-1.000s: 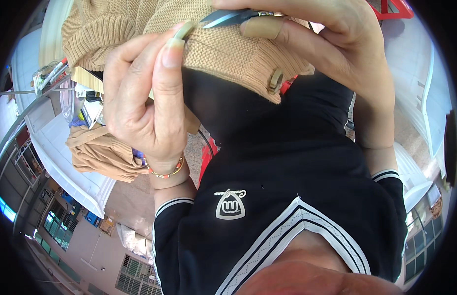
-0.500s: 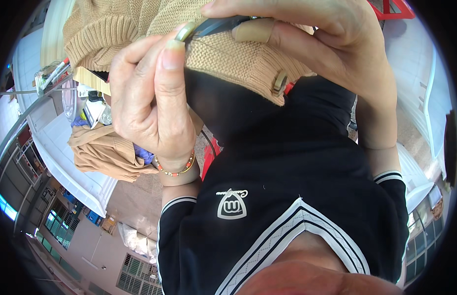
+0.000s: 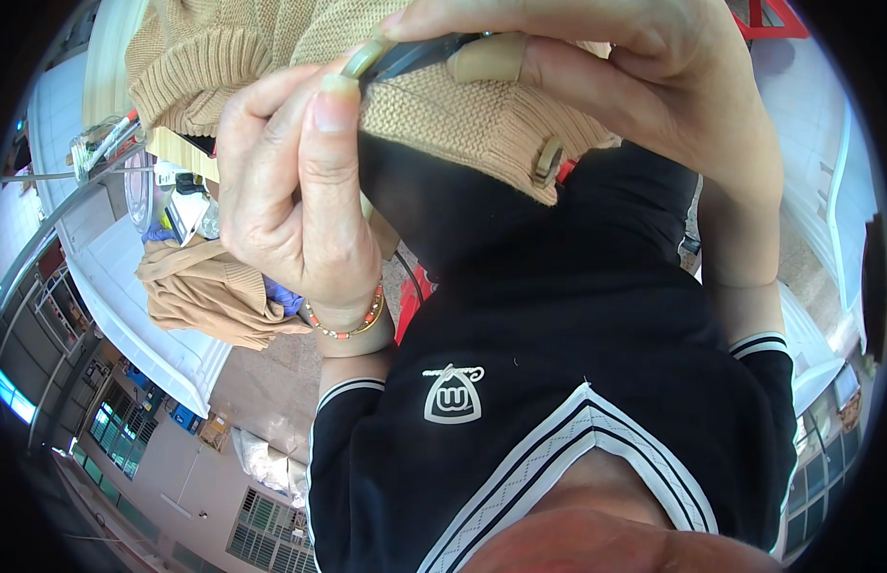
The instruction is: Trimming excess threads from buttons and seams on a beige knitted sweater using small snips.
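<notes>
A tan knitted garment (image 3: 462, 115) is held up close to the camera, filling the top of the view. It is a chunky ribbed knit in a sandy beige, with a thicker ribbed band along its lower edge and a small tan toggle button (image 3: 548, 160) seen near that edge. The fabric is bunched and folded between both hands.

The left hand (image 3: 295, 205) is seen in the centre left, fingers curled closed with the thumb pressed up against the knit's lower edge; a beaded bracelet (image 3: 352, 320) in orange and gold is worn on its wrist. The right hand (image 3: 644, 86) is arched over the garment from the upper right, its grip closed on a slim dark tool (image 3: 415, 55), which is pinched against the knit between thumb and fingers. What kind of tool it is cannot be told, as most of it is hidden by the fingers.

Below the hands, a black shirt (image 3: 558, 382) with white stripe trim and a small white emblem is seen on the person's own body.

At the left, a white tabletop (image 3: 109, 286) is visible, on which a second tan knitted piece (image 3: 209, 291) is lying in a loose heap, well apart from the held garment. A clear plastic container (image 3: 142, 186) is seen just behind the heap.
</notes>
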Demonstrator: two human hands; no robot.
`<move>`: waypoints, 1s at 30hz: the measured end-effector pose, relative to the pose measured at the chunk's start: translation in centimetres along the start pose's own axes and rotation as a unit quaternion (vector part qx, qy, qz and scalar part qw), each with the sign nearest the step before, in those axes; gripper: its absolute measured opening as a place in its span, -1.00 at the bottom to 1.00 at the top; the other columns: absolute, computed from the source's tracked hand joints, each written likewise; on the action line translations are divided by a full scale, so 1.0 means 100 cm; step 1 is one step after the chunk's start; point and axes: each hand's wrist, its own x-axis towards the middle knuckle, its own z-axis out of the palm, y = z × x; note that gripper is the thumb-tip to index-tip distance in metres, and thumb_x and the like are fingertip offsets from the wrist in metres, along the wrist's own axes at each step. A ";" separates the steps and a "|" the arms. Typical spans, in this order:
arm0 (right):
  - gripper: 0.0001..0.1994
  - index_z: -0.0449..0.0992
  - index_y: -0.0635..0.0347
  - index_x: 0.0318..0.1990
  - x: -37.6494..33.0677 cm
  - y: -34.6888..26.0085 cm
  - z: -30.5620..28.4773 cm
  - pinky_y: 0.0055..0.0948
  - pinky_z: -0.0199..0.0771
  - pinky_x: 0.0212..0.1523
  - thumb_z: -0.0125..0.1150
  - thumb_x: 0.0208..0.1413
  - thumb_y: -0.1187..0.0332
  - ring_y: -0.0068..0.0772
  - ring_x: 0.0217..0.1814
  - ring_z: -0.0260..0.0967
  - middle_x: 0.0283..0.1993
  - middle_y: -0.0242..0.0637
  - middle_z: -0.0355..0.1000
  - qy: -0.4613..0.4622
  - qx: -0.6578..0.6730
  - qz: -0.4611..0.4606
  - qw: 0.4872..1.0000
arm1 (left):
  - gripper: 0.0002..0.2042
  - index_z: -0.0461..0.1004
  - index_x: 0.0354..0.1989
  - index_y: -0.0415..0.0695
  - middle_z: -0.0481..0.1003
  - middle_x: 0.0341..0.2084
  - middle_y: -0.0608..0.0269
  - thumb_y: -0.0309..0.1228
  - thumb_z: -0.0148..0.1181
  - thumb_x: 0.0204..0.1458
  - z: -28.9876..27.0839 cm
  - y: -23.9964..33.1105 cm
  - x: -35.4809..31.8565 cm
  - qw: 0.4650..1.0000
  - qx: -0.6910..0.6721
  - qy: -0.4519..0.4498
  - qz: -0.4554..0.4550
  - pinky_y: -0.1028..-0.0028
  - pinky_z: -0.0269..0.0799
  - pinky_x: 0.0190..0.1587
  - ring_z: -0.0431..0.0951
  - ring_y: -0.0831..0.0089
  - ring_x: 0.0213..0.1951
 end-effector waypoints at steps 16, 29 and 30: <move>-0.71 0.60 0.23 -0.13 -0.005 -0.004 -0.006 -0.55 0.37 -0.35 0.31 -0.09 0.57 -0.45 -0.35 0.40 -0.34 -0.33 0.41 0.020 0.033 0.043 0.998 | -0.87 0.63 -0.26 -0.31 0.53 -0.39 0.14 -0.55 0.21 0.07 0.002 0.001 0.000 1.000 -0.006 0.002 0.005 0.63 0.34 -0.30 0.45 0.54 -0.36; -0.71 0.60 0.24 -0.12 -0.007 -0.005 -0.007 -0.56 0.37 -0.34 0.32 -0.08 0.56 -0.47 -0.34 0.39 -0.33 -0.33 0.42 0.039 0.062 0.076 0.994 | -0.88 0.63 -0.28 -0.33 0.53 -0.39 0.14 -0.55 0.21 0.08 0.002 0.002 0.000 1.000 -0.003 0.007 0.001 0.64 0.32 -0.32 0.44 0.55 -0.37; -0.71 0.60 0.24 -0.12 -0.008 -0.005 -0.008 -0.56 0.37 -0.34 0.32 -0.08 0.56 -0.47 -0.34 0.39 -0.33 -0.33 0.42 0.040 0.064 0.078 0.994 | -0.88 0.63 -0.28 -0.33 0.53 -0.39 0.14 -0.55 0.21 0.07 0.001 0.001 0.000 1.000 -0.004 0.006 0.000 0.64 0.32 -0.32 0.45 0.55 -0.37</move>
